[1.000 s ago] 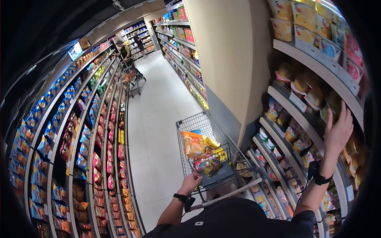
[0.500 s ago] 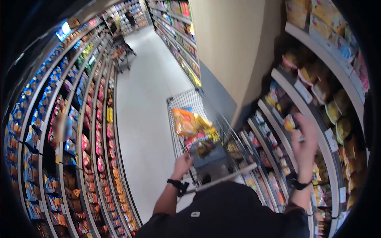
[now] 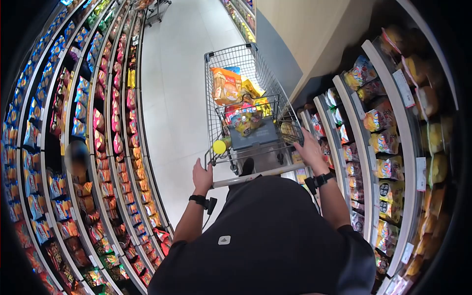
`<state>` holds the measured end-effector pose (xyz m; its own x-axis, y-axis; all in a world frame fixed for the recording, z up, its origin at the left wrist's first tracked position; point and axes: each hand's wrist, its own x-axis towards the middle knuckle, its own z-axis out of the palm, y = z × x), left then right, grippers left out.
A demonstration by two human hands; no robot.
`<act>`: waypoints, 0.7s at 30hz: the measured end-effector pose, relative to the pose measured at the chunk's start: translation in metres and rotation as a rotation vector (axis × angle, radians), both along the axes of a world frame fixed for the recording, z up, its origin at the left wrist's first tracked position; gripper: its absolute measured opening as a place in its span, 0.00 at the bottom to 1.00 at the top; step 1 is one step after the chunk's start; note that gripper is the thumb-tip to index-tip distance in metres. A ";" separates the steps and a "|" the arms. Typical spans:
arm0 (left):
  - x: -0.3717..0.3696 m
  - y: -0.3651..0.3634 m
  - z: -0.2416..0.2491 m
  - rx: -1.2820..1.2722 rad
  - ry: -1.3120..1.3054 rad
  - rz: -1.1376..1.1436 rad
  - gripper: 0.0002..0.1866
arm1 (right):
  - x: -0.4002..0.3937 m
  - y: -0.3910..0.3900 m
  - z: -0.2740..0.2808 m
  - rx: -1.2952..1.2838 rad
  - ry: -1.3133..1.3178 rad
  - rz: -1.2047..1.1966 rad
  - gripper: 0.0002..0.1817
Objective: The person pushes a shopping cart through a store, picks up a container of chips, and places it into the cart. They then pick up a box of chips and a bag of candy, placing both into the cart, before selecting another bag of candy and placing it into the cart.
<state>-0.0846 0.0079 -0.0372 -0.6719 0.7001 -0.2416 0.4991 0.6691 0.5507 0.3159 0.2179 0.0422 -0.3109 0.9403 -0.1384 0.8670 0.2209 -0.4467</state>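
Note:
In the head view a wire shopping cart point(image 3: 210, 98) stands in front of me. My left hand point(image 3: 201, 176) is at the left end of its handle bar point(image 3: 255, 176), fingers stretched forward. My right hand point(image 3: 310, 149) lies against the cart's rear right corner, thumb and fingers apart. The cart basket holds an orange snack bag point(image 3: 227, 86), a yellow packet point(image 3: 252, 87) and other packets. A clear bag with colourful contents point(image 3: 247, 123) sits on the grey child-seat flap point(image 3: 258, 135). A round yellow disc point(image 3: 219, 146) shows at the left rear of the cart.
Long shelves of bagged snacks point(image 3: 101, 172) line the left side. Close on the right stand shelves with packaged food point(image 3: 386, 167) and price tags. A beige and grey pillar point(image 3: 295, 49) rises ahead right. Pale aisle floor point(image 3: 172, 98) runs forward; another cart point(image 3: 156, 11) is far ahead.
My right hand has come down from beside the right shelves to the cart. My left hand has shifted back from the cart's side to the handle end. The view has tilted down.

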 end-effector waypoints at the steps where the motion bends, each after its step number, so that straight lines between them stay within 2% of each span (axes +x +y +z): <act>1: 0.003 -0.005 -0.003 -0.027 -0.189 0.094 0.37 | -0.004 0.002 -0.001 -0.017 0.009 -0.009 0.40; 3: 0.006 -0.006 -0.002 -0.046 -0.161 0.135 0.33 | -0.007 0.007 -0.003 -0.006 0.007 -0.011 0.38; 5: 0.011 -0.006 0.005 -0.029 0.095 -0.051 0.28 | -0.004 0.011 -0.011 0.264 -0.048 -0.019 0.36; 6: 0.015 -0.004 0.012 -0.056 0.145 -0.058 0.24 | -0.001 0.013 -0.004 0.287 -0.079 -0.034 0.33; 11: 0.011 -0.003 0.008 -0.077 0.130 -0.050 0.20 | 0.022 0.010 0.003 0.065 -0.096 -0.133 0.32; 13: 0.014 -0.002 0.013 -0.092 0.139 -0.043 0.19 | 0.021 0.011 0.012 -0.292 -0.146 -0.269 0.32; 14: 0.015 -0.002 0.016 -0.090 0.154 -0.037 0.18 | 0.026 0.013 0.000 -0.293 -0.150 -0.258 0.32; 16: 0.013 -0.001 0.016 -0.091 0.164 -0.022 0.17 | 0.034 0.014 -0.029 -0.025 -0.103 -0.159 0.29; 19: 0.012 0.001 0.016 -0.128 0.135 0.015 0.18 | 0.037 0.020 -0.036 -0.041 -0.115 -0.138 0.27; 21: 0.012 0.003 0.022 -0.151 0.104 0.042 0.19 | 0.033 0.019 -0.022 -0.073 -0.135 -0.137 0.27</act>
